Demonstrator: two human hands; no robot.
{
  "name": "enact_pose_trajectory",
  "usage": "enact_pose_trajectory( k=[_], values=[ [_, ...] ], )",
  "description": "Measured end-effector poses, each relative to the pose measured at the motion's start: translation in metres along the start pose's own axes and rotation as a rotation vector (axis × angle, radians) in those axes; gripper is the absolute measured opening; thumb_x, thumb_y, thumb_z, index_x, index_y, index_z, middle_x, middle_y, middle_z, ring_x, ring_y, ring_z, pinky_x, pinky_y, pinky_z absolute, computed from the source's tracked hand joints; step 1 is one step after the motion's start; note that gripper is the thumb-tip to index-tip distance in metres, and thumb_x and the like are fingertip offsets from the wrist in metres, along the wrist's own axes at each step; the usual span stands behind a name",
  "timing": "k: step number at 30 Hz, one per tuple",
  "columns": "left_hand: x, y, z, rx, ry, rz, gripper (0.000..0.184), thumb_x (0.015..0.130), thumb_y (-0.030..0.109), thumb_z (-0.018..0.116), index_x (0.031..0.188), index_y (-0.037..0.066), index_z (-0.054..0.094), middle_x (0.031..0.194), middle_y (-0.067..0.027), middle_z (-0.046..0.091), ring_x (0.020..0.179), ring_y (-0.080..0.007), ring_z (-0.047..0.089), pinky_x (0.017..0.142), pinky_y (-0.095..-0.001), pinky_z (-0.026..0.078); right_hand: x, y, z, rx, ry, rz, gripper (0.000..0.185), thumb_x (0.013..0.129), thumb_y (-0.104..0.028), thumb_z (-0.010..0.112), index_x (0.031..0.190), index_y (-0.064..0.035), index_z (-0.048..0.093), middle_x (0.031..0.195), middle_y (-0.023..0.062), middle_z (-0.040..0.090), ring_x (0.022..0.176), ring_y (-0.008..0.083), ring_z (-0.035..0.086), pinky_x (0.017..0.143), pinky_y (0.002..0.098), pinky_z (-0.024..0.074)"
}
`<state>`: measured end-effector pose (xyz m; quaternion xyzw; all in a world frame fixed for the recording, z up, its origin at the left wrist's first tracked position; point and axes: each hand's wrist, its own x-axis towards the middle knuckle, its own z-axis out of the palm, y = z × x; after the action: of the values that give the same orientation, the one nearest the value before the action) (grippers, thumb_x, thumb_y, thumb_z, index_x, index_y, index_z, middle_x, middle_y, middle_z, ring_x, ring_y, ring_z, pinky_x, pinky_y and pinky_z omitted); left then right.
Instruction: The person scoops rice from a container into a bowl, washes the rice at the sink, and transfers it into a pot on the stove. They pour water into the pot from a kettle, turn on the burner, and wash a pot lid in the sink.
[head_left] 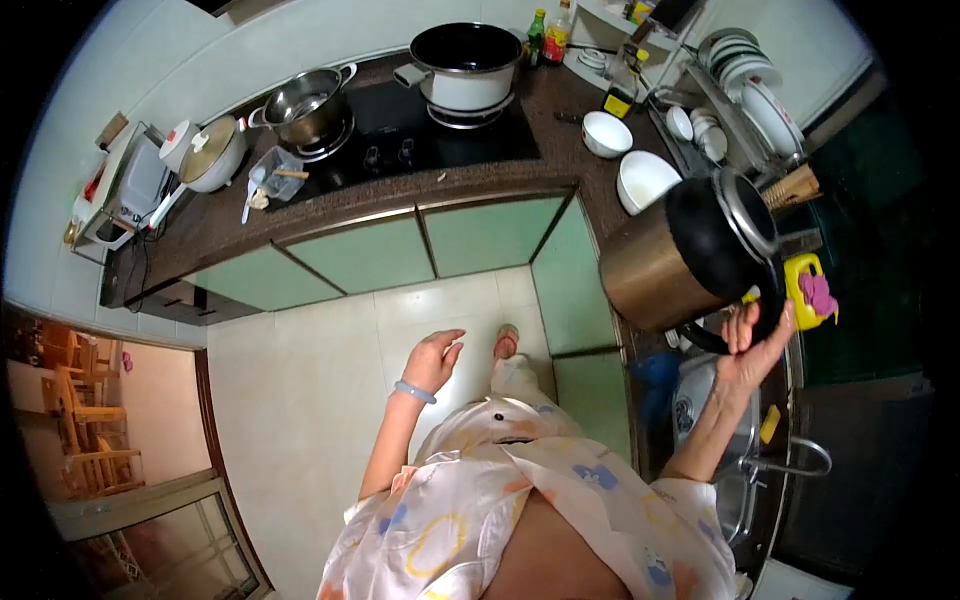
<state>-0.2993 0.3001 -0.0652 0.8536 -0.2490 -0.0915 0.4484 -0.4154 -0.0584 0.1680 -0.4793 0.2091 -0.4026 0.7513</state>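
Observation:
My right hand is wrapped round the black handle of a large bronze and black jug, which has a steel rim. The jug is held up, tilted, above the right-hand counter and hides part of it. In front of my body my left hand hangs over the floor with nothing in it, its thumb apart from the fingers and a pale bangle on the wrist. Close behind the jug stand a white bowl and a smaller white bowl.
A sink with a faucet lies below my right hand. A yellow bottle with a pink cloth stands beside it. The cooktop bears a white pot and a steel pot. Dishes fill the rack.

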Motion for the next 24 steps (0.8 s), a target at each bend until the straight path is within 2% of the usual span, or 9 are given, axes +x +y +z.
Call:
enact_pose_trajectory(
  k=[7, 9, 11, 13, 14, 15, 19, 21, 24],
  values=[
    [0.069, -0.050, -0.030, 0.001, 0.241, -0.193, 0.022, 0.088, 0.008, 0.063, 0.109, 0.004, 0.066, 0.104, -0.0169, 0.068, 0.085, -0.0302, 0.067, 0.072, -0.0376, 0.055, 0.126, 0.055, 0.115, -0.058, -0.196, 0.041, 0.053, 0.094, -0.052, 0.048, 0.064, -0.0080, 0.050, 0.042, -0.0030, 0.036, 0.031, 0.0083, 0.026, 0.036, 0.0217, 0.0210],
    [0.089, -0.058, -0.037, -0.101, 0.341, -0.341, 0.022, 0.089, 0.008, 0.062, 0.110, 0.002, 0.066, 0.103, -0.0161, 0.069, 0.084, -0.0261, 0.067, 0.069, -0.0363, 0.055, 0.165, 0.062, 0.136, -0.030, -0.387, 0.104, 0.041, 0.094, -0.045, 0.053, 0.079, -0.0065, 0.053, 0.059, 0.0016, 0.051, 0.036, 0.0074, 0.031, 0.037, 0.0215, 0.0229],
    [0.111, -0.064, -0.046, -0.141, 0.387, -0.404, 0.024, 0.091, 0.010, 0.061, 0.112, -0.001, 0.064, 0.098, -0.0168, 0.069, 0.077, -0.0229, 0.067, 0.064, -0.0329, 0.054, 0.193, 0.066, 0.170, -0.097, -0.360, 0.116, 0.043, 0.095, -0.048, 0.049, 0.082, -0.0066, 0.054, 0.058, 0.0020, 0.051, 0.036, 0.0075, 0.031, 0.038, 0.0221, 0.0239],
    [0.138, -0.066, -0.060, -0.038, 0.435, -0.375, 0.024, 0.092, 0.012, 0.060, 0.111, -0.001, 0.064, 0.095, -0.0179, 0.069, 0.075, -0.0243, 0.067, 0.064, -0.0338, 0.055, 0.208, 0.071, 0.216, -0.234, -0.269, 0.077, 0.058, 0.095, -0.057, 0.043, 0.063, -0.0090, 0.048, 0.041, -0.0041, 0.033, 0.032, 0.0074, 0.024, 0.036, 0.0220, 0.0191],
    [0.155, -0.070, -0.067, -0.016, 0.461, -0.353, 0.023, 0.092, 0.013, 0.060, 0.109, -0.002, 0.065, 0.094, -0.0186, 0.069, 0.075, -0.0259, 0.068, 0.064, -0.0345, 0.054, 0.222, 0.076, 0.228, -0.282, -0.309, 0.066, 0.058, 0.095, -0.058, 0.043, 0.064, -0.0087, 0.049, 0.041, -0.0041, 0.033, 0.032, 0.0072, 0.024, 0.036, 0.0217, 0.0192],
    [0.172, -0.074, -0.074, 0.007, 0.486, -0.332, 0.022, 0.091, 0.013, 0.060, 0.107, -0.002, 0.065, 0.094, -0.0193, 0.069, 0.075, -0.0275, 0.068, 0.064, -0.0352, 0.054, 0.242, 0.081, 0.227, -0.229, -0.437, 0.120, 0.048, 0.096, -0.050, 0.046, 0.080, -0.0055, 0.055, 0.058, 0.0015, 0.050, 0.036, 0.0068, 0.031, 0.037, 0.0213, 0.0236],
    [0.258, -0.086, -0.104, 0.075, 0.539, -0.226, 0.017, 0.090, 0.014, 0.063, 0.098, -0.001, 0.064, 0.088, -0.0190, 0.067, 0.072, -0.0340, 0.065, 0.063, -0.0397, 0.051, 0.272, 0.102, 0.277, -0.392, -0.435, 0.106, 0.052, 0.094, -0.053, 0.049, 0.075, -0.0048, 0.055, 0.048, -0.0003, 0.042, 0.036, 0.0070, 0.032, 0.036, 0.0217, 0.0234],
    [0.299, -0.110, -0.111, 0.151, 0.563, -0.147, 0.015, 0.089, 0.015, 0.063, 0.093, 0.001, 0.063, 0.085, -0.0184, 0.066, 0.075, -0.0363, 0.063, 0.064, -0.0434, 0.050, 0.290, 0.112, 0.293, -0.435, -0.455, 0.108, 0.052, 0.094, -0.054, 0.050, 0.076, -0.0050, 0.055, 0.051, 0.0007, 0.046, 0.037, 0.0070, 0.033, 0.037, 0.0212, 0.0241],
    [0.349, -0.124, -0.122, 0.245, 0.513, -0.257, 0.017, 0.089, 0.019, 0.063, 0.088, 0.003, 0.061, 0.085, -0.0181, 0.065, 0.079, -0.0378, 0.063, 0.067, -0.0452, 0.050, 0.303, 0.125, 0.328, -0.602, -0.319, 0.037, 0.059, 0.094, -0.059, 0.044, 0.067, -0.0063, 0.053, 0.042, -0.0025, 0.034, 0.034, 0.0074, 0.026, 0.037, 0.0218, 0.0214]
  ],
)
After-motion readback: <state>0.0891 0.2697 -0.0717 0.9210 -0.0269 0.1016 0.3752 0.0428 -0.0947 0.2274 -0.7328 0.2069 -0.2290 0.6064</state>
